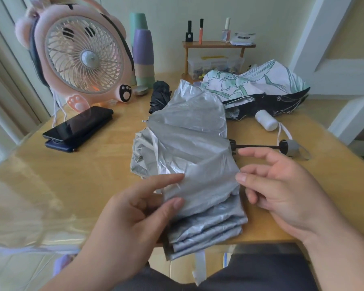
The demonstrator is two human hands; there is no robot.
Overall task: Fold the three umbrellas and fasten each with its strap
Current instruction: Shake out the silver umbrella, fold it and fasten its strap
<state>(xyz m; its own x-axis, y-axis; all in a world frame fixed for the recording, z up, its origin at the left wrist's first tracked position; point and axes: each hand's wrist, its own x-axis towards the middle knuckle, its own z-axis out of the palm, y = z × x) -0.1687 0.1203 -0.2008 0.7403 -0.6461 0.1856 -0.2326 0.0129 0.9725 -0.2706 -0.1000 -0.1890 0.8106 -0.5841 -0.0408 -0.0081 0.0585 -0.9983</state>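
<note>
Umbrellas, three in all, lie on a wooden worktop (51,185). The silver umbrella (189,143) is nearest, partly pleated, its grey handle (292,147) pointing right. The left hand (135,211) pinches a fold at its near end between thumb and forefinger. The right hand (282,185), fingers loosely spread, touches its right edge. Behind it lie a bundled black umbrella (159,96) and a loose floral umbrella (261,82).

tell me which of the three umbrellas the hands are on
The crinkled silver-grey fabric umbrella: the left hand pinches its canopy, the right hand touches its edge. The bundled black umbrella and white floral umbrella lie untouched.
</note>
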